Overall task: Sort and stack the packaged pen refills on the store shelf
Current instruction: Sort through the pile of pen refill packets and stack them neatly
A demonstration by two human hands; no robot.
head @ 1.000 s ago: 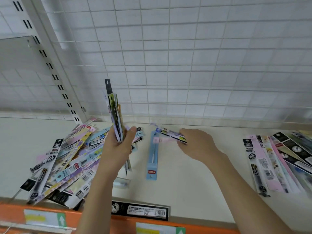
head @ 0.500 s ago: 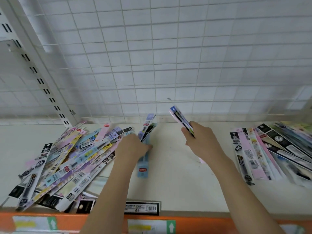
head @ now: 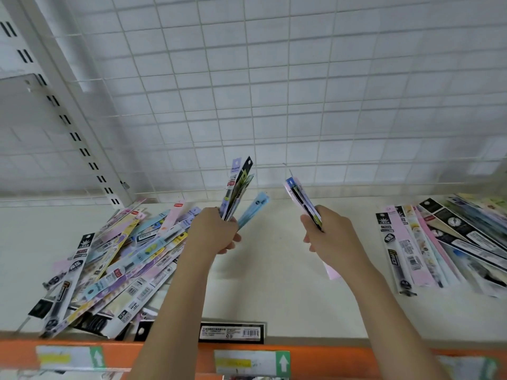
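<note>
My left hand (head: 212, 234) grips a fanned bunch of refill packs (head: 238, 187) upright above the cream shelf (head: 274, 283), a light blue pack (head: 253, 208) sticking out to the right of the bunch. To its right my right hand (head: 333, 238) holds a thin pink and black pack (head: 301, 201), tilted up and to the left, with its pink lower end showing below my wrist. A loose heap of mixed refill packs (head: 109, 264) covers the shelf's left side. A neater row of packs (head: 444, 242) lies at the right.
A white wire grid (head: 274, 91) backs the shelf, and a slotted upright post (head: 68, 119) stands at the left. A black barcoded box (head: 233, 331) lies at the front edge above the orange price rail (head: 329, 357) with label tags.
My left hand went down to the shelf, picked up the light blue pack and rose again with the bunch. My right hand lifted its pack and tilted it upright.
</note>
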